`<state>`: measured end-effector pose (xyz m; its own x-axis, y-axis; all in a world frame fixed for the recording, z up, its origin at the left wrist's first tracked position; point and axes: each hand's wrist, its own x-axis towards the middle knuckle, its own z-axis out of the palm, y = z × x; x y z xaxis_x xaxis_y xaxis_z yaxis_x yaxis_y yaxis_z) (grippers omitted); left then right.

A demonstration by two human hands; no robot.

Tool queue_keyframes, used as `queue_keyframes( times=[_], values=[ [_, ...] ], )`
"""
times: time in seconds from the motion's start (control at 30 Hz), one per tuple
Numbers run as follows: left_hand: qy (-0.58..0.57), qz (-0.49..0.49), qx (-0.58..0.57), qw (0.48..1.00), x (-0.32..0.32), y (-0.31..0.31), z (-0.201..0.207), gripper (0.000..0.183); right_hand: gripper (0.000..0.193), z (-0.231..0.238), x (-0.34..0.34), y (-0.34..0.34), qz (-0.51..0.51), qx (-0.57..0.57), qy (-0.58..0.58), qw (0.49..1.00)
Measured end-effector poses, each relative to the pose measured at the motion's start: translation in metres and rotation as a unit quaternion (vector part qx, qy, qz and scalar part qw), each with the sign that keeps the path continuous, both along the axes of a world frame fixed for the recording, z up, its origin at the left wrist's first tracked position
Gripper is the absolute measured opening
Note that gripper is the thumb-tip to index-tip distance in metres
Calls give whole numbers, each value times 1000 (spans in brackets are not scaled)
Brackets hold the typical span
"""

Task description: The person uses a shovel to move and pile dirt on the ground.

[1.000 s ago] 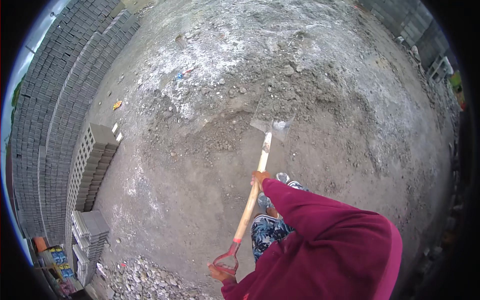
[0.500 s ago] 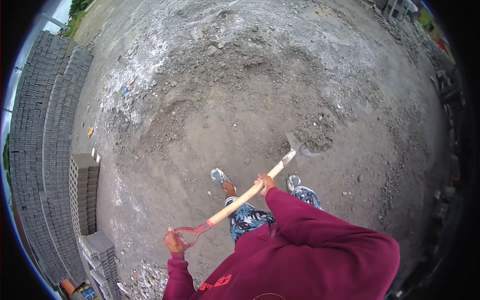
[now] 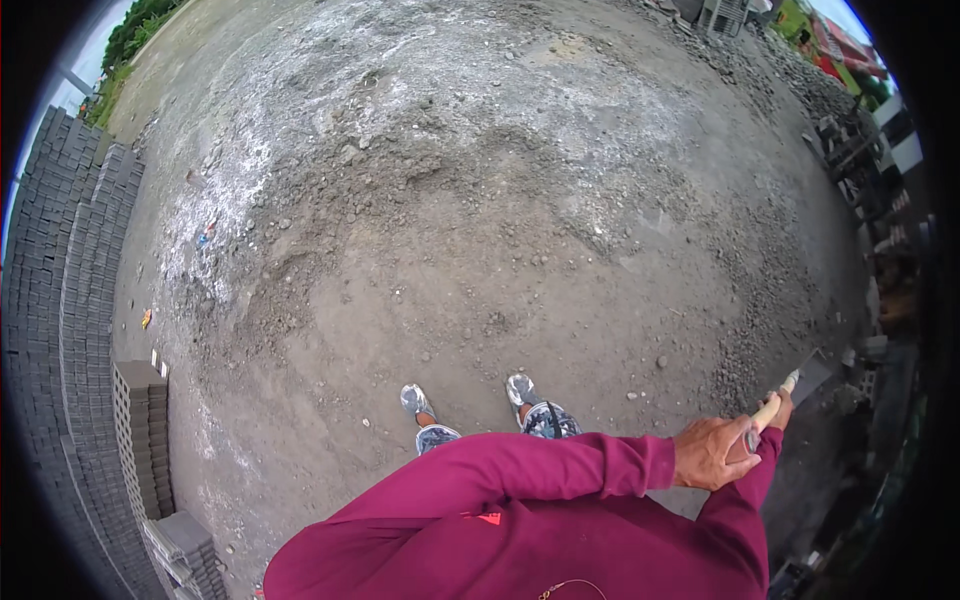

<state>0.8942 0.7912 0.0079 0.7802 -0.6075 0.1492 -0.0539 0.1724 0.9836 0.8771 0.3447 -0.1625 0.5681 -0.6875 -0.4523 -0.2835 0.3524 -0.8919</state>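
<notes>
A shovel (image 3: 767, 411) with a pale wooden shaft points away to the far right, seen nearly end-on. My left hand (image 3: 712, 454) reaches across my body and is closed around its grip end, which the fingers mostly hide. Farther along the shaft, my right hand (image 3: 782, 409) is wrapped round the wood close to the blade end. The grey blade (image 3: 818, 372) is blurred against the ground, and I cannot tell whether it carries any soil. Loose grey soil (image 3: 430, 170) with stones lies in a low, dug-over heap ahead of my feet.
Tall rows of grey concrete blocks (image 3: 85, 290) line the left side, with a shorter block stack (image 3: 145, 430) nearer. Gravel (image 3: 750, 345) runs along the right. Dark clutter (image 3: 860, 165) stands at the far right edge. My feet (image 3: 418, 402) stand on packed dirt.
The shovel has swung from in front of me to far right, both hands with it. Soil lay on its blade before; now its load cannot be made out. My view has shifted right.
</notes>
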Motion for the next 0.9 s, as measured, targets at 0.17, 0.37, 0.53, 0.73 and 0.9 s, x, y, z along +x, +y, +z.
queue_keyframes(
  times=[0.17, 0.37, 0.53, 0.73, 0.9],
  values=[
    [93, 116, 228, 962, 32, 111, -103, 60, 24, -163, 5, 119, -118, 157, 31, 980],
    [96, 246, 224, 938, -10, 325, -114, 30, 18, -272, 51, 425, 97, 211, 280, 931],
    [403, 518, 25, 754, -128, 446, -108, 35, 28, -242, 89, 699, 266, 152, 289, 907],
    [398, 591, -303, 633, -91, 527, -154, 49, 31, -254, 210, 899, 436, 66, 235, 866],
    [380, 638, -372, 556, 71, 615, -181, 39, 37, -218, 319, 1035, 461, 150, 277, 829]
  ],
)
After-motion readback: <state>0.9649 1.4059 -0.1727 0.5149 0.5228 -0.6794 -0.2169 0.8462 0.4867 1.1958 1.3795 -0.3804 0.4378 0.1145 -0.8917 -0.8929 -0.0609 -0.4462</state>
